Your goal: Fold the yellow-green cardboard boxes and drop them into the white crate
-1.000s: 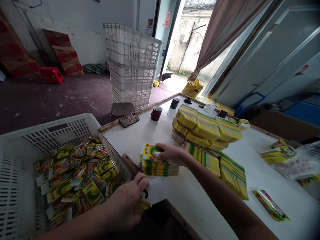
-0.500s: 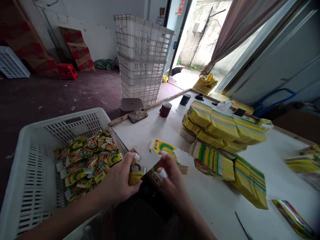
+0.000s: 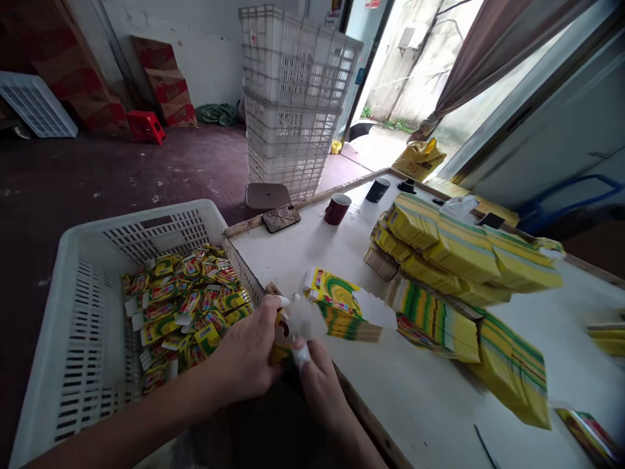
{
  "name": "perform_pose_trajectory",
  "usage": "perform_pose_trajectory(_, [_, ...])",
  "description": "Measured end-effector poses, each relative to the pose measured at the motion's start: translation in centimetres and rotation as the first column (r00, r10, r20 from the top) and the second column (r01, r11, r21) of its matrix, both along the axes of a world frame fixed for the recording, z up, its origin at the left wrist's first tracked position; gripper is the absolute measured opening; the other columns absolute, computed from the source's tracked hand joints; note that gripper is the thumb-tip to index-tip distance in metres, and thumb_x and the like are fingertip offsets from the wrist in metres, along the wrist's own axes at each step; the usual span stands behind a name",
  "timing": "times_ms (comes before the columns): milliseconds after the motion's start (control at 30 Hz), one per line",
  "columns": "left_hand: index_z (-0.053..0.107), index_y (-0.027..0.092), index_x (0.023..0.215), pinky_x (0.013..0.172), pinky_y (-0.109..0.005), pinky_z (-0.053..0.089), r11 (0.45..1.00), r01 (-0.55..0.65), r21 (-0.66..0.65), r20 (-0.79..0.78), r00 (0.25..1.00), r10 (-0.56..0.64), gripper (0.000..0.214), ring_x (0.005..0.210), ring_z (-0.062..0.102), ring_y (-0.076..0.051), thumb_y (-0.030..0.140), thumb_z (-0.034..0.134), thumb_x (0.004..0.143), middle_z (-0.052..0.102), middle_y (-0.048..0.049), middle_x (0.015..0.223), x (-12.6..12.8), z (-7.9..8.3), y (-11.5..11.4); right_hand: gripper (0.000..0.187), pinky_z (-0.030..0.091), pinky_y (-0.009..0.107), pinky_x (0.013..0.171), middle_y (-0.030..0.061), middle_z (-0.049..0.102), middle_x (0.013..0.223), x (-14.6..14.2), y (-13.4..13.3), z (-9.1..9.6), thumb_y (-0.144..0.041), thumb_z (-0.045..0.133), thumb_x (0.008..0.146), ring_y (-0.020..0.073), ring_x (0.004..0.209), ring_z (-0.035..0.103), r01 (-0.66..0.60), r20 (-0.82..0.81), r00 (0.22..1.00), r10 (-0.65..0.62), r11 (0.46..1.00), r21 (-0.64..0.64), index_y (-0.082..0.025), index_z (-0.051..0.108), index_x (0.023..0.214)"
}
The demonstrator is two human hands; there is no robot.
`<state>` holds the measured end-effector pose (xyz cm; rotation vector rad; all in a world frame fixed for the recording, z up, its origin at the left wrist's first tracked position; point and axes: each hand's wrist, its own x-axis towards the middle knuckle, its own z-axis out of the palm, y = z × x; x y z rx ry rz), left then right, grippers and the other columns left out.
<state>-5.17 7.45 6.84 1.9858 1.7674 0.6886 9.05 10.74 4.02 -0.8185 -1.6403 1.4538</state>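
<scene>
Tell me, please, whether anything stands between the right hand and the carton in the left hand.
Nothing visible does: the right hand is close beside the carton in the left hand; blur hides exact contact.

Person's left hand point(image 3: 249, 358): white covering point(image 3: 282, 301) snug around one fingertip. Right hand point(image 3: 319, 381): matching white wrap point(image 3: 301, 355) on one digit, rounded, perhaps tape, though blur hides material. Left forearm point(image 3: 146, 413) bare along visible length; right forearm point(image 3: 359, 443) likewise bare, slim.
</scene>
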Motion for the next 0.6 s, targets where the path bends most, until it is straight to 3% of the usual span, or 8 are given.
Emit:
perform_pose_trajectory(67, [0.02, 0.024, 0.126, 0.074, -0.04, 0.051, 0.999, -0.033, -0.012, 0.052, 0.998, 0.034, 0.068, 0.085, 0.06, -0.025, 0.015, 0.055, 0.068, 0.052, -0.0074, 0.107, 0.0, -0.4, 0.0, 0.049, 0.037, 0.04, 0.11, 0.0081, 0.055, 0.136, 0.2, 0.1, -0.1, -0.024, 0.052, 0.091, 0.0253, 0.131, 0.046, -0.05, 0.05, 0.998, 0.043, 0.987, 0.153, -0.023, 0.045, 0.14])
perform_pose_trajectory(133, [0.018, 0.023, 0.129, 0.081, -0.042, 0.051, 0.998, -0.035, 0.043, 0.064, 0.997, 0.032, 0.071, 0.097, 0.059, -0.026, 0.013, 0.055, 0.068, 0.048, -0.0112, 0.118, -0.1, -0.8, 0.0, 0.056, 0.034, 0.039, 0.113, 0.0072, 0.047, 0.145, 0.2, 0.3, -0.4, -0.015, 0.052, 0.089, 0.0234, 0.134, 0.043, -0.068, 0.058, 0.997, 0.055, 0.962, 0.265, -0.025, 0.04, 0.143])
perform_pose_trajectory(233, [0.022, 0.019, 0.128, 0.098, -0.048, 0.042, 0.991, -0.036, 0.132, -0.031, 0.999, 0.041, 0.07, 0.122, 0.044, -0.032, 0.013, 0.057, 0.068, 0.039, -0.0159, 0.13, -0.4, -0.7, 0.1, 0.057, 0.039, 0.038, 0.11, 0.0058, 0.049, 0.143, 0.5, 0.9, -1.3, -0.009, 0.049, 0.09, 0.0206, 0.131, 0.047, 0.056, 0.055, 0.995, -0.079, 0.94, 0.337, -0.03, 0.041, 0.142])
perform_pose_trajectory(300, [0.032, 0.019, 0.12, 0.098, -0.047, 0.041, 0.994, -0.039, 0.1, -0.079, 0.996, 0.047, 0.057, 0.118, 0.046, -0.031, 0.013, 0.058, 0.07, 0.046, -0.0124, 0.122, -0.7, -0.3, 0.1, 0.06, 0.039, 0.04, 0.109, 0.0068, 0.047, 0.145, 1.0, 1.3, -1.8, -0.008, 0.047, 0.09, 0.0217, 0.134, 0.042, 0.101, 0.104, 0.981, -0.161, 0.895, 0.434, -0.031, 0.037, 0.145])
perform_pose_trajectory(367, [0.039, 0.02, 0.113, 0.091, -0.042, 0.044, 0.998, -0.045, 0.052, -0.06, 0.997, 0.048, 0.045, 0.105, 0.052, -0.027, 0.016, 0.058, 0.072, 0.053, -0.0075, 0.11, -1.0, 0.4, 0.0, 0.061, 0.04, 0.042, 0.108, 0.0088, 0.037, 0.151, 1.8, 1.6, -2.2, -0.008, 0.046, 0.09, 0.0249, 0.138, 0.035, -0.001, 0.207, 0.969, -0.134, 0.837, 0.548, -0.031, 0.035, 0.145])
perform_pose_trajectory(433, [0.042, 0.021, 0.108, 0.084, -0.039, 0.046, 0.998, -0.051, 0.021, -0.026, 0.998, 0.052, 0.039, 0.097, 0.056, -0.025, 0.023, 0.061, 0.074, 0.057, -0.0048, 0.103, -1.1, 1.0, -0.2, 0.056, 0.046, 0.04, 0.102, 0.0105, 0.028, 0.155, 2.6, 1.9, -2.1, -0.009, 0.046, 0.09, 0.0275, 0.138, 0.036, -0.148, 0.319, 0.946, -0.057, 0.799, 0.583, -0.03, 0.041, 0.142])
perform_pose_trajectory(600, [0.048, 0.023, 0.097, 0.071, -0.034, 0.044, 0.997, -0.016, -0.072, -0.004, 1.0, 0.016, 0.031, 0.085, 0.059, -0.023, 0.026, 0.062, 0.069, 0.06, -0.0006, 0.093, -1.0, 1.8, -0.5, 0.03, 0.051, 0.034, 0.095, 0.0142, 0.04, 0.148, 4.5, 3.2, 0.1, -0.023, 0.052, 0.092, 0.0263, 0.125, 0.054, -0.307, 0.419, 0.903, 0.094, 0.823, 0.478, -0.026, 0.063, 0.12])
